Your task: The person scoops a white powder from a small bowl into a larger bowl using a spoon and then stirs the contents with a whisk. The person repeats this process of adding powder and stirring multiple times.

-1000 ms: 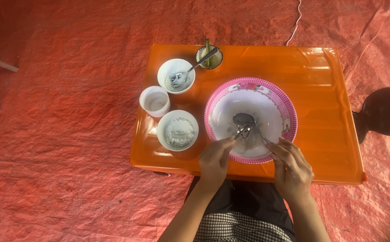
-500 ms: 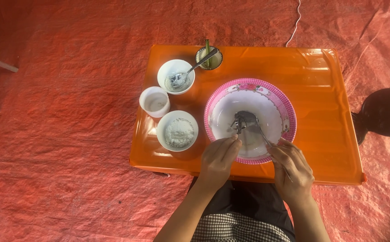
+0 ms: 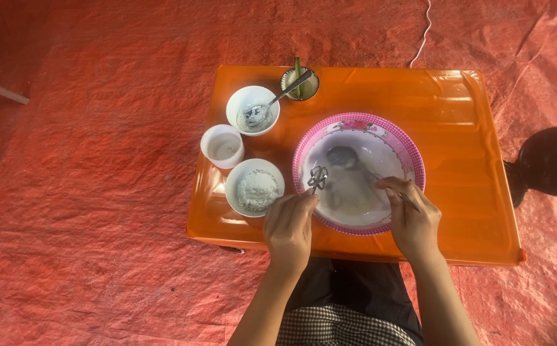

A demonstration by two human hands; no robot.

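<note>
A large pink-rimmed bowl (image 3: 413, 160) holding pale batter sits on a low orange table (image 3: 464, 115). My left hand (image 3: 289, 229) grips a small metal mould on a handle (image 3: 318, 179) and holds it over the bowl's left side. My right hand (image 3: 411, 218) holds a metal spoon (image 3: 344, 157) whose scoop rests in the batter toward the bowl's far side.
Left of the big bowl stand a white bowl of flour (image 3: 254, 188), a small white cup (image 3: 222, 146), and a white bowl with a spoon in it (image 3: 252, 113). A small dark cup (image 3: 300, 83) sits at the table's back edge. Red tarpaulin (image 3: 86, 211) covers the ground; a dark round object (image 3: 554, 160) lies right.
The metal mould has moved from the middle of the bowl to its left side, and the spoon's scoop now shows toward the far side. Both hands stay at the bowl's near rim.
</note>
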